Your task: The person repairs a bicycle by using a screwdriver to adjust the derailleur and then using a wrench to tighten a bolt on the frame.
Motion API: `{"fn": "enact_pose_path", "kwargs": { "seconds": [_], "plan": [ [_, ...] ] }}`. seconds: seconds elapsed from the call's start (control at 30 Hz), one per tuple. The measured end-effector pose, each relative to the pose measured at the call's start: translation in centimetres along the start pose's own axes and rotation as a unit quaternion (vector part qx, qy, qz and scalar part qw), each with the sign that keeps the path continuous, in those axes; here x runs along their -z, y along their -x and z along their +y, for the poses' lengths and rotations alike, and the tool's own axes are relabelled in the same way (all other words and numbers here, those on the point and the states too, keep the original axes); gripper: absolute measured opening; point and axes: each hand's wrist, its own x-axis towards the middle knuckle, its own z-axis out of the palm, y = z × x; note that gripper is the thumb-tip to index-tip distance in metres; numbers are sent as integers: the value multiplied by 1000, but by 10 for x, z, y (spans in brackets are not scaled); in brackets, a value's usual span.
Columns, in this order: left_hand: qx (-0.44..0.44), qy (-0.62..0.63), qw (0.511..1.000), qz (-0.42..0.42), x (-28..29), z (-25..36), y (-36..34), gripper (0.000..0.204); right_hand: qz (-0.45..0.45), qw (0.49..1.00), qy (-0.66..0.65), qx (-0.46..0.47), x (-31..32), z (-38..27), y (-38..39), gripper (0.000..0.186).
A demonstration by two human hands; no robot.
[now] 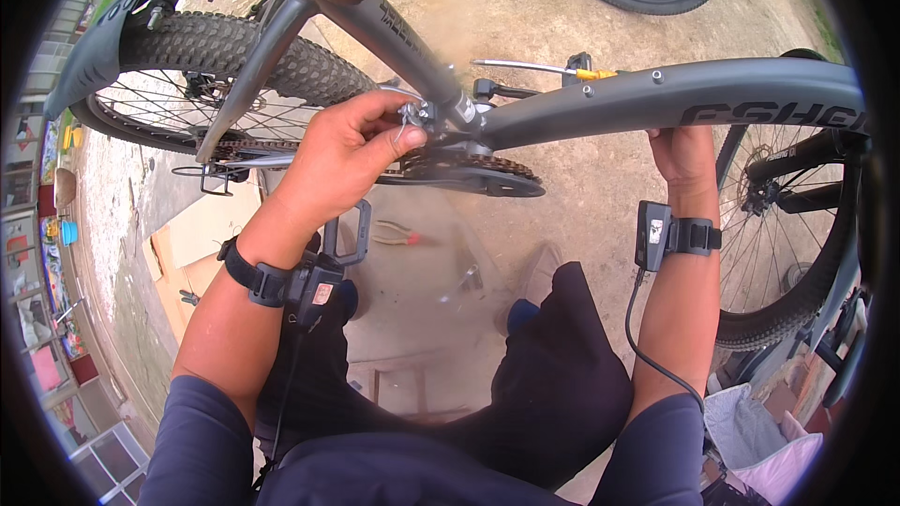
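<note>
My left hand (359, 142) pinches a small metal fitting (421, 115) with a thin cable, at the foot of the seat tube of a grey bicycle frame (572, 103). Just below it is the chainring (469, 171) with the chain. My right hand (682, 155) is under the long down tube, holding it from below, its fingertips hidden behind the tube. A black pedal (352, 232) hangs below my left forearm. Both wrists wear straps with small black boxes.
A rear wheel (272, 61) is at upper left, a front wheel (750, 305) at right, a loose wheel (637, 4) behind. Red-handled pliers (398, 238) lie on the ground near cardboard (202, 230). A grey-and-pink cloth item (750, 440) is at lower right.
</note>
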Motion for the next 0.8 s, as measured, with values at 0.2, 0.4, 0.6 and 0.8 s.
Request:
{"fn": "enact_pose_path", "kwargs": {
  "seconds": [0.2, 0.4, 0.6, 0.8],
  "plan": [
    [-7, 7, 1000, -2, 1, -2, 1, 37, 9, 999, -32, -36, 14, 10, -10, 31],
    [-9, 28, 1000, -9, 1, -5, -1, 37, 27, 997, -41, -54, 18, 24, -17, 42],
    [-3, 19, 1000, -8, 1, -5, -1, 37, 17, 998, -40, -47, 16, 24, -16, 45],
    [-6, 18, 1000, -9, 1, -5, -1, 37, 10, 998, -28, -49, 20, 24, -16, 45]
  ]
}}
